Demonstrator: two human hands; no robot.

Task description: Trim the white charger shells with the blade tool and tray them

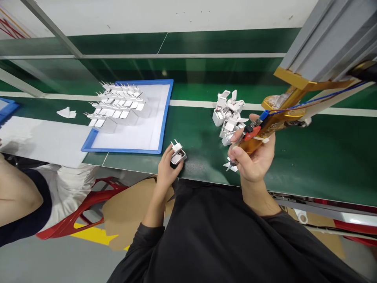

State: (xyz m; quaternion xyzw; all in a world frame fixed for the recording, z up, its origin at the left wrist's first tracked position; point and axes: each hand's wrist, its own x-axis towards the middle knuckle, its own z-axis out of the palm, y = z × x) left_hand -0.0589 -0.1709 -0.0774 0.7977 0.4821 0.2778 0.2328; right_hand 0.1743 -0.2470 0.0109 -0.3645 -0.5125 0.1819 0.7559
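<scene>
The left hand (169, 166) is curled, thumb and fingers closed around a white plug adapter (179, 157) at the front edge of the green bench (197, 125). The adapter's two pins point away from the body and slightly left; its housing opens upward (fingers cover part of it, so its long axis cannot be told). The right hand (255, 160) is wrapped around a gold-coloured tool (269, 125). Open adapters (229, 118) lie just beyond. Leftward, a blue-rimmed tray (165, 120) carries rows of adapters (118, 108), pins up. A co-worker's arm (17, 188) appears far left. Lettering on the tool is illegible.
</scene>
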